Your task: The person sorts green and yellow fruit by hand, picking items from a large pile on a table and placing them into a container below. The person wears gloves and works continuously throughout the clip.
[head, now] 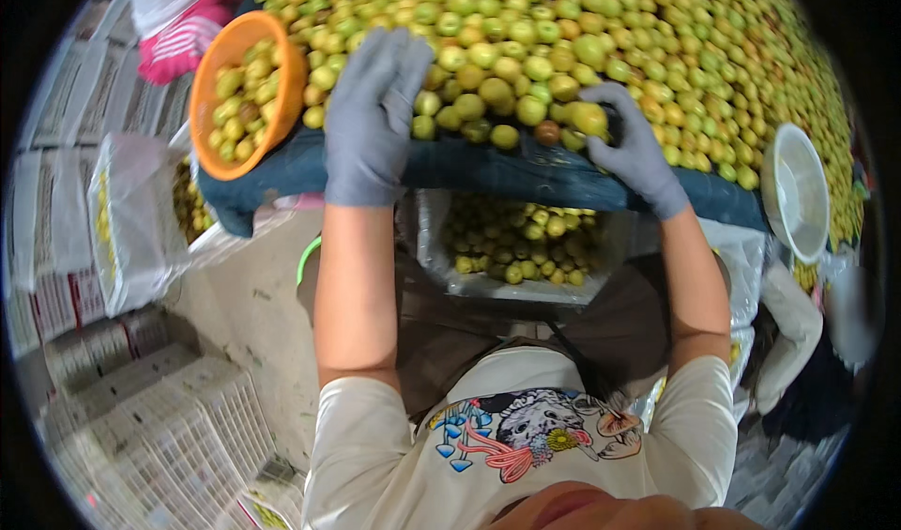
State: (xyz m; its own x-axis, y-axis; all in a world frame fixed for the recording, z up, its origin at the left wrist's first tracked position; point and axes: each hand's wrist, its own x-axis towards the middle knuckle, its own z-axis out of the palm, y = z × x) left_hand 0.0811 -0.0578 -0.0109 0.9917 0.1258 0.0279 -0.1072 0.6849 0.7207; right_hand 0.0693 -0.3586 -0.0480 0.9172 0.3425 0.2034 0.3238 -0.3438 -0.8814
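A wide heap of small green and yellow round fruits (535,30) fills the table before me. My left hand (373,118), in a grey glove, lies on the heap's near edge with the palm down; whether it holds a fruit underneath is hidden. On the right, my right hand (630,139), gloved alike, has thumb and fingers around a yellow-green fruit (588,118). Between the hands lie loose fruits, a brownish one (547,133) among them. A dark blue padded cloth edge (493,167) runs below. Under it, a plastic-lined crate (486,289) holds more fruits.
An orange plastic basket (294,100) of fruits stands left, a white plastic bowl (802,192) right. Lined crates (134,227) and stacked white crates (176,431) are at the left. Parts of other people show: a pink striped garment (179,44) upper left, a pale sleeve (792,340) right.
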